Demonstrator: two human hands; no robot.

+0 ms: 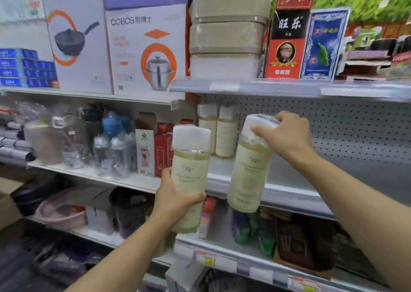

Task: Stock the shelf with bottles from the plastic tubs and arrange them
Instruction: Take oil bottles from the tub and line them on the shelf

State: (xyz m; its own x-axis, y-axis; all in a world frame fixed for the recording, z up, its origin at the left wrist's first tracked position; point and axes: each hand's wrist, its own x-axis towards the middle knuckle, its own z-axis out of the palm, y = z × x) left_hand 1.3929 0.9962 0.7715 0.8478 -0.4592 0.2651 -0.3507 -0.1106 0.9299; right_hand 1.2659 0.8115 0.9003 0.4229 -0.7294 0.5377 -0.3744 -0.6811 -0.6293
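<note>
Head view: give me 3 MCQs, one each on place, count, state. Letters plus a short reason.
1. Where do the bottles already stocked stand?
A. at the back left of the pegboard shelf
B. on the top shelf beside the pan boxes
C. in the pink basin

2. How many bottles are already on that shelf?
A. none
B. two
C. five

3. How does the right hand hold its bottle?
A. flat under the base
B. by the white cap, from above
C. not at all

Answers:
1 A: they stand against the pegboard, at the shelf's left end.
2 B: two white-capped bottles stand side by side.
3 B: fingers curl over the cap and the bottle hangs tilted; the left hand grips the other bottle round its body.
</note>
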